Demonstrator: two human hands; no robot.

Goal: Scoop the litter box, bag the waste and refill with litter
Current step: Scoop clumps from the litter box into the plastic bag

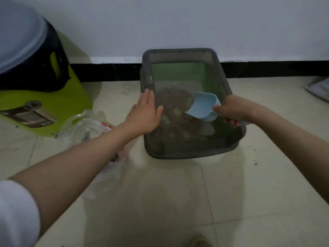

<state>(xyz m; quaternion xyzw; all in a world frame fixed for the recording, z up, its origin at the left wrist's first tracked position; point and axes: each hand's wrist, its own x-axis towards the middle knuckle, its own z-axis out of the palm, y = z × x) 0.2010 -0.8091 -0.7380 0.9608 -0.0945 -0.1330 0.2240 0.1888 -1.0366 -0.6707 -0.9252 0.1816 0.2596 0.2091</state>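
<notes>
Left hand (145, 113) on litter box (231, 90) rim, scoop (203, 106) gripped right

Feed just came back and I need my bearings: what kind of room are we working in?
Probably a home, at floor level by a wall: pale floor tiles, a black baseboard, and a grey litter box on the floor, with a plastic bag beside it. Which room, I cannot tell.

Litter box (233, 148): matt grey plastic. Scoop (203, 106): smooth pale-blue plastic. Litter (175, 100): rough, grainy. Bag (85, 125): thin glossy plastic film. Floor (178, 202): glossy tile.
</notes>
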